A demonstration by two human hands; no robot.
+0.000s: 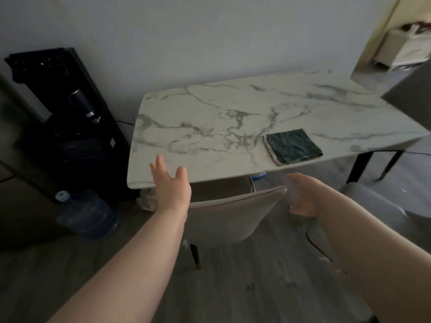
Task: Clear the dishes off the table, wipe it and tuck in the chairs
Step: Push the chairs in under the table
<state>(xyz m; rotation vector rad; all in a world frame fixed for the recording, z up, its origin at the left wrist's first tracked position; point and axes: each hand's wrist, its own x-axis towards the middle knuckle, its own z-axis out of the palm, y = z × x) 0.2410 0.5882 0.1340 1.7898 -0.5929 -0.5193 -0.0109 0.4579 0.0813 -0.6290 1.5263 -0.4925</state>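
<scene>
The white marble table (233, 108) carries only a folded dark green cloth (292, 146) near its front edge. My left hand (171, 185) reaches over the table's front-left corner, fingers spread and straight, holding nothing. A beige chair (233, 213) stands below that edge, its back facing me. My right hand (303, 197) hovers by the chair back's right corner. It is blurred, its fingers curl down, and a pale smear lies in front of them. Whether it holds anything is unclear.
A second light chair (373, 201) stands at the right and a dark chair back (410, 89) at the table's far right end. A black water dispenser (70, 117) and a blue water jug (86, 213) stand on the floor to the left. A wall runs behind the table.
</scene>
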